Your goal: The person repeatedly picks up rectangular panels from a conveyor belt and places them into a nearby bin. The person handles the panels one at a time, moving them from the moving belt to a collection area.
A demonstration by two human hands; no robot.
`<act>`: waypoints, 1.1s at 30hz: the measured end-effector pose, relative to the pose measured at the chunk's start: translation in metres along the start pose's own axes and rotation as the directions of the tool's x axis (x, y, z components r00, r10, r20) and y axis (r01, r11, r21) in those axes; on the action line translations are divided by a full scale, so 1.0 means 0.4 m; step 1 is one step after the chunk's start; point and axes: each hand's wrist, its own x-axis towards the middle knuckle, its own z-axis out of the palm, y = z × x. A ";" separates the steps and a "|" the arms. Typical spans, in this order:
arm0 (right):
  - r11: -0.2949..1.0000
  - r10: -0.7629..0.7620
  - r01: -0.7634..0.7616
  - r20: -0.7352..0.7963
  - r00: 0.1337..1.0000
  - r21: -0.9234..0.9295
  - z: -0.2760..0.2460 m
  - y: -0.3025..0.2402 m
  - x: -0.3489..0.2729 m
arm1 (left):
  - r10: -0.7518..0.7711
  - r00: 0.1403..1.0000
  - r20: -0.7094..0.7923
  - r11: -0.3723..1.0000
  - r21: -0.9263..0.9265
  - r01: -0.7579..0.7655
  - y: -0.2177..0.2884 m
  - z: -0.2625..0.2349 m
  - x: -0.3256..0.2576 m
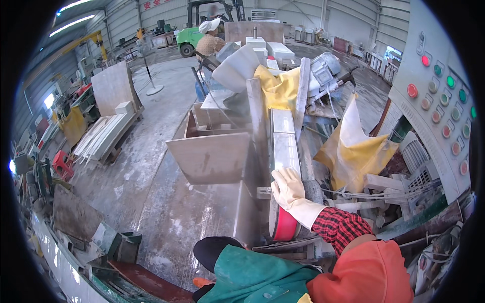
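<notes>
My right hand [290, 194], in a cream rubber glove, lies on the near end of a pale, glossy stone strip [285, 149]. Its fingers are stretched out flat, not wrapped around the strip. Behind that strip a second pale piece [282, 120] lies in line with it on the narrow conveyor, running toward a yellow cloth flap [279, 88]. Just below my wrist, the red belt [286, 225] curves over the conveyor's near end. A red sleeve with a red-and-black checked cuff covers my right arm. My left hand is not in view.
Beside the conveyor on the left stands a brown board box [212, 157]. A control panel [429, 96] with red and green buttons rises at right, near a yellow-and-white cloth [353, 151]. Further off, a person [208, 43] sits near a green forklift [189, 38]. Long pale strips [103, 136] lean at left.
</notes>
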 end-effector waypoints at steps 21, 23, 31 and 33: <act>0.688 0.718 -0.671 0.390 0.576 -0.277 -0.025 -0.045 0.036 | 0.019 1.000 -0.024 0.999 -0.027 -0.020 -0.011 0.014 0.011; 0.651 0.750 -0.691 0.406 0.523 -0.313 -0.026 -0.056 0.052 | 0.024 0.999 -0.031 0.999 -0.042 -0.025 0.005 0.015 0.016; 0.473 0.763 -0.845 0.363 0.535 0.251 -0.011 0.054 0.077 | -0.029 0.996 -0.080 0.989 -0.149 0.017 0.083 -0.054 -0.007; 0.128 0.808 -0.756 0.374 0.454 0.642 -0.026 0.016 0.136 | -0.165 0.985 -0.042 0.962 -0.228 0.151 0.072 -0.077 -0.003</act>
